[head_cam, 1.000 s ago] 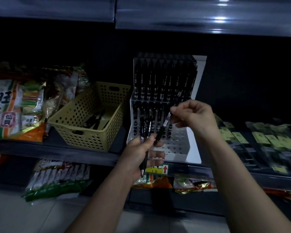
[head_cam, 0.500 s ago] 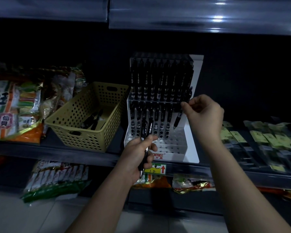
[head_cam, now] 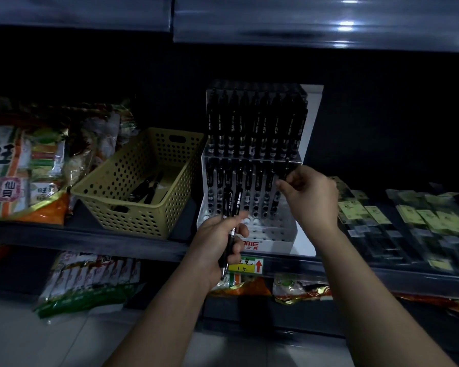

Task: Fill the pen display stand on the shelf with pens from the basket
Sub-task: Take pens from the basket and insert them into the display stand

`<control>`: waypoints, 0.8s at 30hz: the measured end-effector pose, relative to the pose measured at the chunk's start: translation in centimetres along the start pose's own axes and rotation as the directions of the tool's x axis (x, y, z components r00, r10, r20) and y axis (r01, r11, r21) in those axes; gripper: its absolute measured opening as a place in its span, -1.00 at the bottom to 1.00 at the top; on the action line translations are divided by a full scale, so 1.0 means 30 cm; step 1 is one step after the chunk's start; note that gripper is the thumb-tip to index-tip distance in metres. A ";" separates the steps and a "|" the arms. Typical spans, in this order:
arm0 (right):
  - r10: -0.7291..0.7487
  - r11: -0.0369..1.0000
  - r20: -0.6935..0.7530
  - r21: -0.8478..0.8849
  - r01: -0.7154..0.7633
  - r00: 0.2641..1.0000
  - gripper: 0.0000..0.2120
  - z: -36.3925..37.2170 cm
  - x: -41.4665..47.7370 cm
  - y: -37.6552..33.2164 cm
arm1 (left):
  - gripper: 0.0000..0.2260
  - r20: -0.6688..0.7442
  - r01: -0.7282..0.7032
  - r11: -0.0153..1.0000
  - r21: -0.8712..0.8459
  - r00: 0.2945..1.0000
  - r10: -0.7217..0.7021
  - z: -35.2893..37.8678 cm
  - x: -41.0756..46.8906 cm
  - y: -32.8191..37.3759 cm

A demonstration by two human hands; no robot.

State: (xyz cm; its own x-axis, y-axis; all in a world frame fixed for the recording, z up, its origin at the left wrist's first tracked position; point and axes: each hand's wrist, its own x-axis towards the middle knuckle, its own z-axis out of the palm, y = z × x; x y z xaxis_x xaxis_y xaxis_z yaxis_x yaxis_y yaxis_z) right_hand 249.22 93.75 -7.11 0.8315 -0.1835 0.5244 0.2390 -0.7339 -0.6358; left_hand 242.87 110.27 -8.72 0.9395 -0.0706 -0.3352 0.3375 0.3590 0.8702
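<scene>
A white tiered pen display stand sits on the shelf, its back tier full of black pens and its middle tier partly filled. My right hand pinches a black pen upright at the right end of the middle tier, its tip down among the holes. My left hand grips two or three black pens in front of the stand. To the left, a yellow perforated basket holds several more black pens.
Snack bags lie left of the basket. Flat packets with yellow labels cover the shelf to the right. A yellow price tag sits on the shelf edge below the stand. More snack packs fill the lower shelf.
My right hand took one pen from the bundle in my left hand, carried it up and right to the middle tier, and now lowers it there. My left hand barely moved.
</scene>
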 end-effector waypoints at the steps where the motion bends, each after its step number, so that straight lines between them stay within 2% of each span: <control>1: 0.002 1.000 0.010 -0.010 -0.002 1.000 -0.82 0.001 -0.001 0.000 | -0.81 0.001 -0.001 1.000 0.002 1.000 0.001 0.000 -0.001 0.000; 11: 0.032 0.999 0.089 -0.028 -0.029 0.995 -0.75 0.001 -0.007 0.001 | -0.82 0.042 -0.032 0.999 0.022 0.999 0.031 0.008 -0.013 0.001; 13: 0.025 1.000 0.030 -0.006 -0.025 0.999 -0.69 -0.005 -0.013 -0.005 | -0.82 0.062 -0.052 0.998 0.034 0.997 0.049 0.009 -0.016 -0.002; 16: -0.066 0.992 -0.100 0.102 0.076 0.993 -0.67 -0.019 -0.019 -0.042 | -0.79 0.104 -0.099 0.995 0.033 0.990 0.095 0.014 -0.019 -0.001; 17: -0.087 0.982 -0.073 0.162 0.098 0.993 -0.67 -0.022 -0.017 -0.058 | -0.80 0.117 -0.116 0.993 0.030 0.987 0.112 0.016 -0.021 0.000; 19: -0.083 0.960 0.134 0.276 0.043 0.987 -0.69 -0.025 -0.013 -0.094 | -0.85 0.138 -0.145 0.989 0.036 0.981 0.138 0.024 -0.027 0.002; 21: -0.067 0.934 0.398 0.348 -0.083 0.915 -0.67 -0.027 -0.015 -0.119 | -0.91 0.150 -0.167 0.985 0.050 0.976 0.158 0.028 -0.029 -0.001; 22: -0.079 0.914 0.478 0.385 -0.128 0.875 -0.65 -0.030 -0.017 -0.127 | -0.90 0.152 -0.174 0.983 0.057 0.975 0.164 0.028 -0.031 -0.003; 24: -0.099 0.863 0.524 0.468 -0.189 0.846 -0.68 -0.039 -0.018 -0.132 | -0.91 0.149 -0.183 0.981 0.068 0.974 0.171 0.026 -0.031 -0.006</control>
State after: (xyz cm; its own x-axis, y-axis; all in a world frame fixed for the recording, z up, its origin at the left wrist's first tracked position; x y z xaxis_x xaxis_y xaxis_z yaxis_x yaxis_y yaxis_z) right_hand 247.25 95.99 -4.21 0.9425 0.2602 0.2097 0.2840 -0.2931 -0.9129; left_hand 241.99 109.55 -8.28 0.9815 -0.1463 -0.1234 0.1631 0.3017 0.9393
